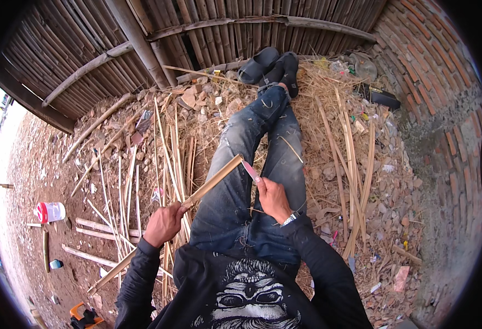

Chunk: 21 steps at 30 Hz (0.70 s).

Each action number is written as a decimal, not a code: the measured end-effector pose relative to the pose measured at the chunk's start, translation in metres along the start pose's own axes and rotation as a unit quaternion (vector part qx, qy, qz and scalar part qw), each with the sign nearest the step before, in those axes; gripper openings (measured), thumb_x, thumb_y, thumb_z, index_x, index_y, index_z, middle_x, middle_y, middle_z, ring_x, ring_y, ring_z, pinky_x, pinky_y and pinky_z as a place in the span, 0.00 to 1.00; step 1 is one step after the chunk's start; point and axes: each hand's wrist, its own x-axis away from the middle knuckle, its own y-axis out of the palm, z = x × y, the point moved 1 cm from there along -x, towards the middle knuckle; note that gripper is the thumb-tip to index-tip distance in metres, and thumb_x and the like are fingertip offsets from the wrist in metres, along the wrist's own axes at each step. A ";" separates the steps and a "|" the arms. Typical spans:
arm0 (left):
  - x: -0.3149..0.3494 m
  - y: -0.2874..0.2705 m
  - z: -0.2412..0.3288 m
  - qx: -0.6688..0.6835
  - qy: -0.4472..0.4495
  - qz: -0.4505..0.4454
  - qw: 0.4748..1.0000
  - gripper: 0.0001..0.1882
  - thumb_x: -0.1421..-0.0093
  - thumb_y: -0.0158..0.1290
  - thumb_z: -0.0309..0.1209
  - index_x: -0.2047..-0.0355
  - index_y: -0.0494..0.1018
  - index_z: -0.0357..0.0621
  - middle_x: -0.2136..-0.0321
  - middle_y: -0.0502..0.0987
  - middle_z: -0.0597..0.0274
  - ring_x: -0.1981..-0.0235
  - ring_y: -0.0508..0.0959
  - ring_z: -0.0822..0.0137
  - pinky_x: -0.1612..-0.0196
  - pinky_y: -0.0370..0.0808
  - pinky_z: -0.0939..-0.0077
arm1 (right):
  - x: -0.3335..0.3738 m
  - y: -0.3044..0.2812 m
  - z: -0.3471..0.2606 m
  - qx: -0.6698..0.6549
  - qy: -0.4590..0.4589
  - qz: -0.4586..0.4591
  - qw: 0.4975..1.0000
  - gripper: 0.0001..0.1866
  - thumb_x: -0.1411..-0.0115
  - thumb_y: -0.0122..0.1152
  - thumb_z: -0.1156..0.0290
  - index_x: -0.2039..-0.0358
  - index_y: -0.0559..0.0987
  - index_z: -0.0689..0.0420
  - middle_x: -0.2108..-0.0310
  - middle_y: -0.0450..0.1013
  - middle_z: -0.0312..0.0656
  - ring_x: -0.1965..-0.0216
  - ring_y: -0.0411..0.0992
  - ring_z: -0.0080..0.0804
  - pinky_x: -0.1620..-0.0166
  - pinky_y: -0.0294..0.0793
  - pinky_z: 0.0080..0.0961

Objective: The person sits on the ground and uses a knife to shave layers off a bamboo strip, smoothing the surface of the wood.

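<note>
- left hand (163, 223) clenched round a bamboo strip (213, 185), angled over the jeans (216, 219)
- right hand (274, 200) gripping a knife (249, 170), blade by the strip's far end
- right elbow's well clear of the brick wall (453, 148)

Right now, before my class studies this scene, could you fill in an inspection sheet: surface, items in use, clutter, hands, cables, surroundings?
Surface: earthen ground, strewn with straw, stones and rubble.
Items in use: wooden strip, held slantwise above the legs; knife, blade tip near the strip's upper end, contact unclear.
Clutter: loose strips on both sides; red-and-white container at left.
Hands: left hand grips the strip; right hand holds the knife.
Cables: nothing seen.
Surroundings: slatted wall ahead, brick wall at right.
</note>
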 end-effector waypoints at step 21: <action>-0.004 -0.004 0.008 0.034 -0.007 -0.024 0.999 0.20 0.24 0.45 0.42 0.66 0.72 0.39 0.79 0.74 0.37 0.73 0.77 0.33 0.69 0.71 0.40 | 0.000 0.006 0.006 -0.001 0.009 0.018 1.000 0.22 0.23 0.50 0.57 0.69 0.75 0.61 0.77 0.73 0.61 0.70 0.72 0.69 0.67 0.66 0.59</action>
